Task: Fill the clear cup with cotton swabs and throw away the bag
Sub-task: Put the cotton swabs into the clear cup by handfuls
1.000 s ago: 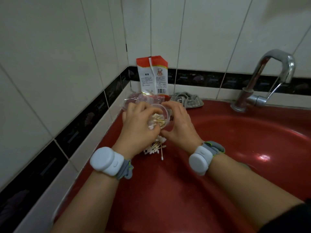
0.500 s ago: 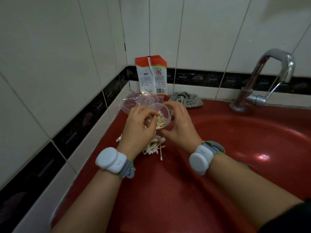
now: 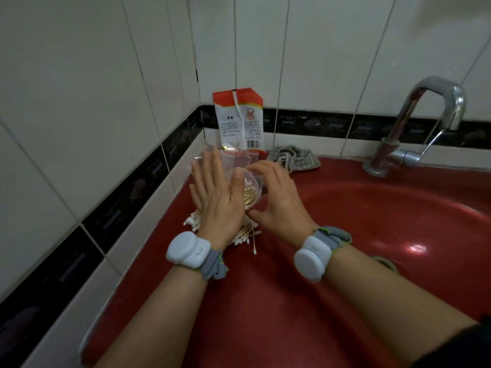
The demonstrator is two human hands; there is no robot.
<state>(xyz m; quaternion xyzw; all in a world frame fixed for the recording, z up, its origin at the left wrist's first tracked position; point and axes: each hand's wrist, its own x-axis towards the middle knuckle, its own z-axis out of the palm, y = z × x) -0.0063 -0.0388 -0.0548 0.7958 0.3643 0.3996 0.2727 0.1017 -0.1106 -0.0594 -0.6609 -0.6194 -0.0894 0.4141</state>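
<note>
At the centre of the frame, your right hand [image 3: 276, 200] curls round the clear cup [image 3: 251, 191], tilted and partly filled with cotton swabs [image 3: 249, 197]. Your left hand [image 3: 218, 197] is spread flat, fingers straight, holding nothing, palm just beside the cup's mouth. More loose swabs [image 3: 245, 235] lie on the red sink rim [image 3: 239, 301] below your hands. The clear bag [image 3: 231, 160] sits just behind them, under the red-and-white packet [image 3: 239, 119] at the wall.

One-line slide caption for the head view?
Right hand tilts clear cup of cotton swabs; open left hand covers its mouth.
</note>
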